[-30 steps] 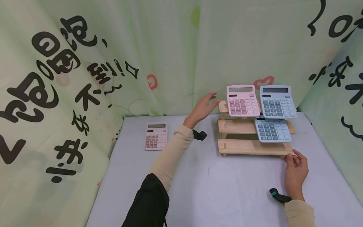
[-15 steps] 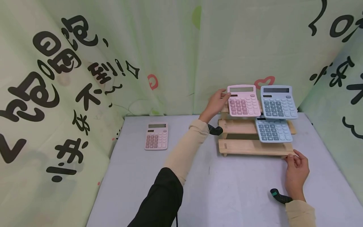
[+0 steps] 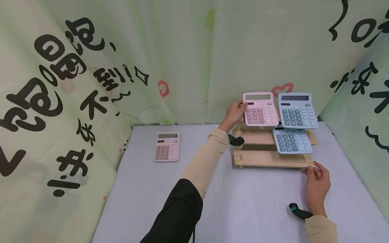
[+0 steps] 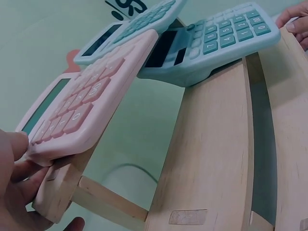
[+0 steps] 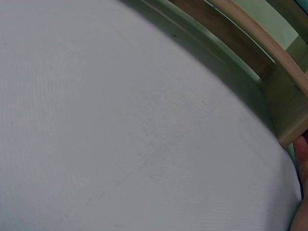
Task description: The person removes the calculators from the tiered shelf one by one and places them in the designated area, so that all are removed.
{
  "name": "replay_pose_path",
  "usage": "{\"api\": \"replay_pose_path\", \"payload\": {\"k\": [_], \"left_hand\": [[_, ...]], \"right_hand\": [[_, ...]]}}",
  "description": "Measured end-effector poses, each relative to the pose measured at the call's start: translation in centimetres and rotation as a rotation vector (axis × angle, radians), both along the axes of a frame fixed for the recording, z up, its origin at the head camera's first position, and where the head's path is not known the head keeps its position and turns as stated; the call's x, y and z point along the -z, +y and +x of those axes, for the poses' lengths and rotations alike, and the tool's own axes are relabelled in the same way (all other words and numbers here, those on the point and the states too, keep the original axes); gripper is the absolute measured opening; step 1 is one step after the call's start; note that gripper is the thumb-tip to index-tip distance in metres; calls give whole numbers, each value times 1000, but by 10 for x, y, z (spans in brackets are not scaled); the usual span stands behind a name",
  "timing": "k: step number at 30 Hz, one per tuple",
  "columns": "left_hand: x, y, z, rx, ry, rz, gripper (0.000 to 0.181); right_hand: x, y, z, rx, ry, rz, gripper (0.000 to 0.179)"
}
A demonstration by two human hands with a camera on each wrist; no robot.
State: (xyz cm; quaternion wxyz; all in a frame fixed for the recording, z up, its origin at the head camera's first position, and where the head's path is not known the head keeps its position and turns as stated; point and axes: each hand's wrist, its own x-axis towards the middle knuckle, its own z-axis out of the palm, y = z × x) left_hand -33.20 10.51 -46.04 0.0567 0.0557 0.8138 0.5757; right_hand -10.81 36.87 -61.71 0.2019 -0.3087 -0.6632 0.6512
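Note:
A pink calculator (image 3: 261, 109) leans on the top tier of a wooden stepped rack (image 3: 255, 158). My left hand (image 3: 233, 115) pinches its left edge; in the left wrist view the thumb (image 4: 18, 144) lies at the edge beside the display, fingers underneath. To its right on the top tier stands a blue calculator (image 3: 299, 111). Another blue calculator (image 3: 292, 141) rests on the middle tier, its upper part hidden behind the first. At the rack's front right corner, my right hand (image 3: 317, 187) grips the bottom tier between thumb and fingers; the right wrist view catches only a sliver of it.
Left of the rack, a second pink calculator (image 3: 167, 147) lies on the white-covered table (image 3: 252, 206). Behind and at both sides hangs a pale green curtain (image 3: 182, 50) with black lettering. No calculator stands on the bottom tier.
My left hand has moved right, from beside the rack to the pink calculator on the top tier, and now pinches its left edge. The right hand stays at the rack's corner.

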Motion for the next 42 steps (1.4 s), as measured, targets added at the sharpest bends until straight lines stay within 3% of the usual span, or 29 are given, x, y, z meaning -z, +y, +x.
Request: {"api": "replay_pose_path", "payload": {"k": [7, 18, 28, 42], "left_hand": [[4, 0, -1, -24, 28, 51, 38], [8, -5, -5, -61, -16, 122, 40], [7, -21, -7, -92, -68, 195, 42], [3, -47, -5, -80, -126, 316, 42]], "right_hand": [[-1, -1, 0, 0, 1, 7, 45], [-3, -1, -2, 2, 12, 8, 46], [-2, -1, -1, 12, 7, -10, 45], [0, 0, -1, 9, 4, -16, 45]]}}
